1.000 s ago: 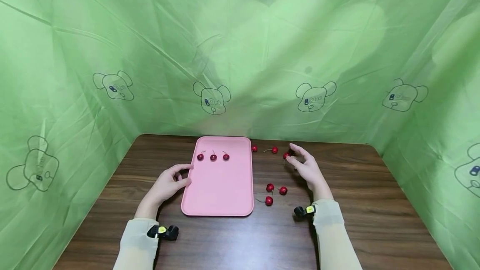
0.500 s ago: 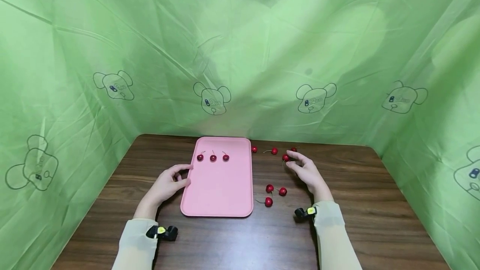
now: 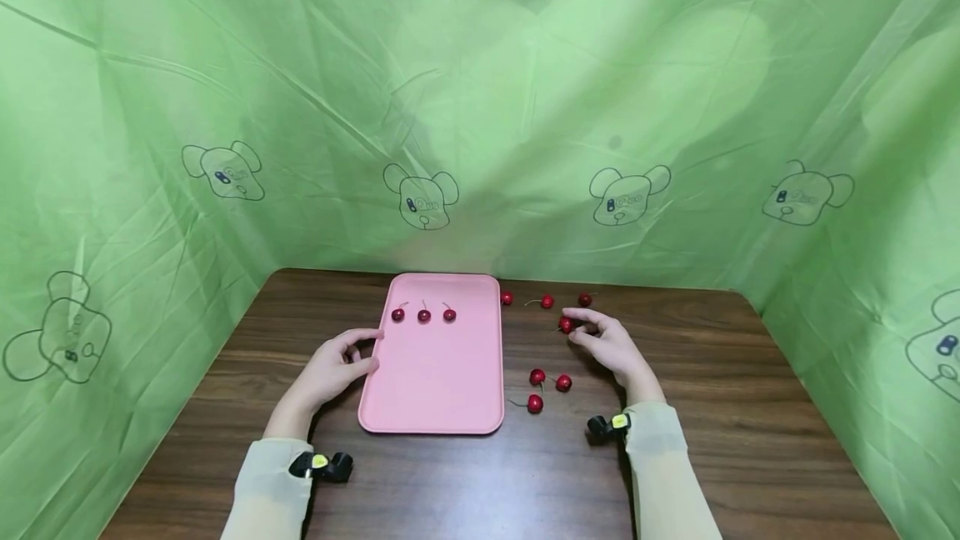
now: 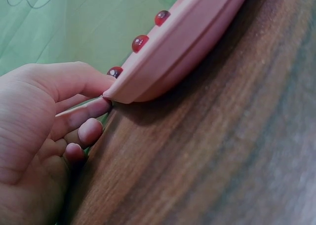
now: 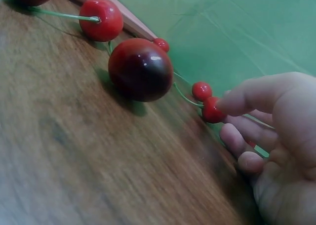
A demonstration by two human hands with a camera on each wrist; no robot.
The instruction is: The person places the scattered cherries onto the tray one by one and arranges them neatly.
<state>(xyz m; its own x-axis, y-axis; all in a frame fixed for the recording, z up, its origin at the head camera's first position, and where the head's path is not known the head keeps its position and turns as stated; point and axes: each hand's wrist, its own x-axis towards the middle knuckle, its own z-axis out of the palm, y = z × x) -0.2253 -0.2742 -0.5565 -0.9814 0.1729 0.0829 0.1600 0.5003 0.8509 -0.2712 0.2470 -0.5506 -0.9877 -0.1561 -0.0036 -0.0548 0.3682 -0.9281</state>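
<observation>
My left hand is at the left edge of a pink tray, its thumb and forefinger pinching the rim. Three dark red cherries lie in a row on the tray's far part, the middle cherry between the other two, stems pointing away. To the right of the tray, my right hand pinches a red cherry between thumb and fingers. In the right wrist view this held cherry shows a green stem curving left; part of it is hidden by the thumb.
Behind the right hand, loose cherries lie along the table's back, one against the tray's edge, another and a darker one. Nearer, three cherries cluster around one. Green cloth surrounds the brown wooden table.
My right hand has drawn the cherry slightly left and nearer, and its fingers have come closer together. A darker cherry behind it has come into view. The left hand stays at the tray.
</observation>
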